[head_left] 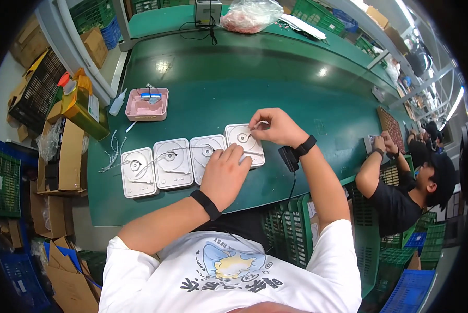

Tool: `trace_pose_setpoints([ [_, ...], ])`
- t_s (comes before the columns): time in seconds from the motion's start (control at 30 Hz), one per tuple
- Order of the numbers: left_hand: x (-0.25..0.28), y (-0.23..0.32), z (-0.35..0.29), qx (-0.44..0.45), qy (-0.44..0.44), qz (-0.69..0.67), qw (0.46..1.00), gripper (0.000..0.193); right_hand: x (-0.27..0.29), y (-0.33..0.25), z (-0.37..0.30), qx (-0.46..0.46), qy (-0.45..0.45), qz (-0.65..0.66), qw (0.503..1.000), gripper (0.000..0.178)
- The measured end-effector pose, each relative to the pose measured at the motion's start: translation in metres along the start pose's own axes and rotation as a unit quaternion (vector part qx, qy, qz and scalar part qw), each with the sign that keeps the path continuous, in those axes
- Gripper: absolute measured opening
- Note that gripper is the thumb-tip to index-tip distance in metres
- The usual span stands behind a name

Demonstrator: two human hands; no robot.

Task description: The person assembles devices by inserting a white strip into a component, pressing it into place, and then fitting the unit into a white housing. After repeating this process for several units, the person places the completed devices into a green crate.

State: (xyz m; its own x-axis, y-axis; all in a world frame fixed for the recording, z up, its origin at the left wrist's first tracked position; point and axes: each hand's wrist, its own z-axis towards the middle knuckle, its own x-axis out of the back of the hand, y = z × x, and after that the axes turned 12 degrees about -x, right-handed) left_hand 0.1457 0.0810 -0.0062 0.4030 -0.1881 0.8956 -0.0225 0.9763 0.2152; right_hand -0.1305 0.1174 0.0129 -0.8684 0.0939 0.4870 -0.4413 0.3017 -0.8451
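Several white, flat, box-shaped devices, each with a round hub like a disc player's, stand in a row near the table's front edge. On the rightmost device, my right hand is pinched over the area beside the hub; a small dark thing shows at its fingertips, too small to name. My left hand lies with fingers stretched over the adjoining edges of the two rightmost devices, hiding part of both. Thin twisted pale wires cross the other devices, such as the leftmost device and its neighbour.
A pink tray holds small items, with a squeeze bottle beside it. Loose wires lie left of the devices. A black box on a cable hangs by my right wrist. A co-worker sits at right; green crates stand below the table.
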Motion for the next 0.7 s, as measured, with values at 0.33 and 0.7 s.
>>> trace_pose_setpoints([
  [0.33,0.000,-0.131,0.075,0.060,-0.049,-0.114,0.990,0.030,-0.017,0.002,-0.007,0.007,-0.020,0.018,1.000,0.020],
  [0.7,-0.018,-0.163,0.084,0.140,-0.147,-0.374,0.905,0.036,-0.018,0.003,-0.013,0.049,0.063,-0.028,0.996,0.017],
])
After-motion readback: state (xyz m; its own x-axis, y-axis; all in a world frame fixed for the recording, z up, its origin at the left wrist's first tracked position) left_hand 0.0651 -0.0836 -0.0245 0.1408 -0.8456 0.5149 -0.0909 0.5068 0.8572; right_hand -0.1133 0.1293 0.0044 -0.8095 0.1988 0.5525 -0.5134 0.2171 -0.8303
